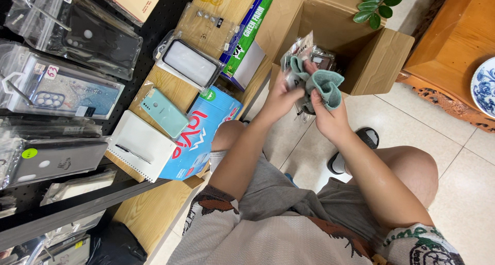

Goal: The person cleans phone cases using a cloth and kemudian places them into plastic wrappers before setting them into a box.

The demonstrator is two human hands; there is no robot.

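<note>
I sit over a tiled floor with both hands raised in front of an open cardboard box (379, 61). My left hand (281, 97) grips a phone case in a clear plastic packet (299, 53). My right hand (330, 118) holds a teal cleaning cloth (322, 82) pressed against that packet. More clear packets (322, 58) show inside the box just behind the cloth.
A wooden bench (154, 208) at my left carries a mint phone case (164, 111), a white notebook with a pen (142, 145) and a blue carton (203, 133). Packaged phone cases (77, 33) hang on a black pegboard. A carved wooden table (454, 48) and plant leaves (379, 2) stand at right.
</note>
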